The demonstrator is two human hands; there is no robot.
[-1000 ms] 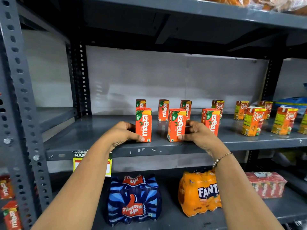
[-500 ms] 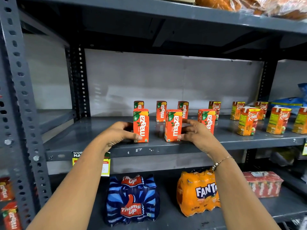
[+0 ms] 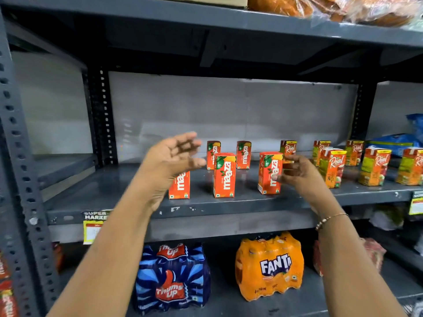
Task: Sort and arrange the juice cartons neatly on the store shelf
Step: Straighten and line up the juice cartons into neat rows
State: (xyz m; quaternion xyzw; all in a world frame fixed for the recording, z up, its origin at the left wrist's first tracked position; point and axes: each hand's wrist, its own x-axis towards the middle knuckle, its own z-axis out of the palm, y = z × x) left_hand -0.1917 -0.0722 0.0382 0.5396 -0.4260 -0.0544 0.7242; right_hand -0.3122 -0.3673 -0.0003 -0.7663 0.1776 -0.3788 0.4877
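Note:
Three orange Maaza cartons stand in a front row on the grey shelf [image 3: 229, 203]: left [image 3: 179, 187], middle [image 3: 224, 176] and right [image 3: 269, 172]. Two more Maaza cartons [image 3: 213, 154] stand behind them. Several Real cartons [image 3: 332, 168] stand to the right. My left hand [image 3: 174, 156] hovers open and blurred above the left carton, hiding its top. My right hand [image 3: 296, 173] grips the right front carton's right side, thumb on its front face.
Below the shelf sit a Thums Up pack [image 3: 171, 277], a Fanta pack [image 3: 270, 266] and a red pack [image 3: 375, 252]. A perforated steel post [image 3: 23, 179] rises at the left. Wrapped bread [image 3: 343, 8] lies on the upper shelf. A blue bag [image 3: 396, 143] lies far right.
My left hand let go of the left carton and lifted up. My right hand left the middle carton and moved right onto the right front carton.

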